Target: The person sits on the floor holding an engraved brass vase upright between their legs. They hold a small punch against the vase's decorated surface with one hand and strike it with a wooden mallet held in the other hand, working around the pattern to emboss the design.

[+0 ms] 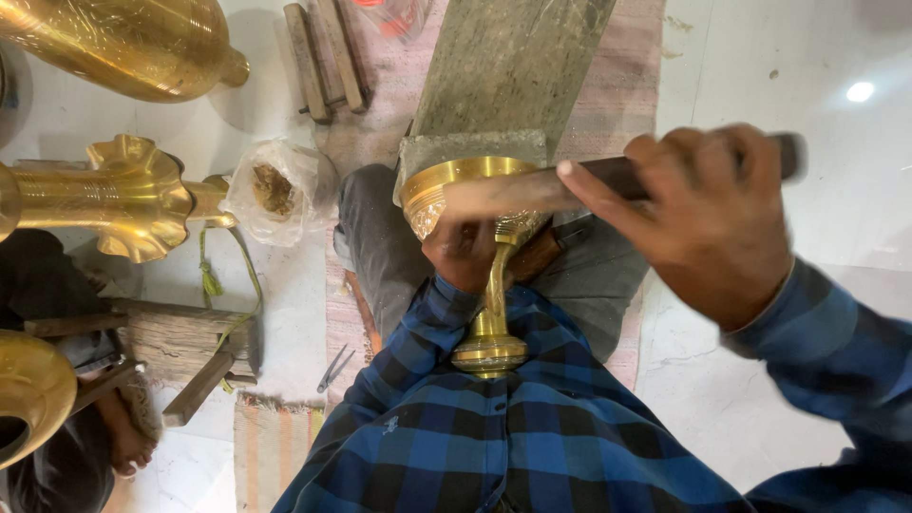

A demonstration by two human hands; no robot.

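Brass filled the scene, with a big polished vessel (123, 43) at the upper left corner of the white floor (845, 218), a fluted brass stand (123, 195) lying below it, and a curved brass rim (28, 389) at the left edge beside another person's bare foot (123, 442). A grey stone slab (508, 66) ran from the top of the view down toward the person's lap, over a striped mat (617, 95). Against the slab's near end sat the brass piece (475, 185) being worked, its wide ringed mouth butted to the stone and its long axis running straight back toward the person's body, narrowing to a stem and a small flared foot (489, 351) pressed against the blue checked shirt.

The left hand (465, 252) was wrapped closed around the piece just under the mouth, its grip pinching the neck. The right hand (708, 214), the nearer to the camera and blurred, had its grip pressed together on a long dark tool (608, 176) that lay crosswise to the brass piece, its far end resting over the rim from the right.

Open floor lay to the right; the left side was crowded by a clear bag of brown material (275, 190), a wooden stool (185, 347), wooden sticks (323, 57) and small metal pliers (332, 369).
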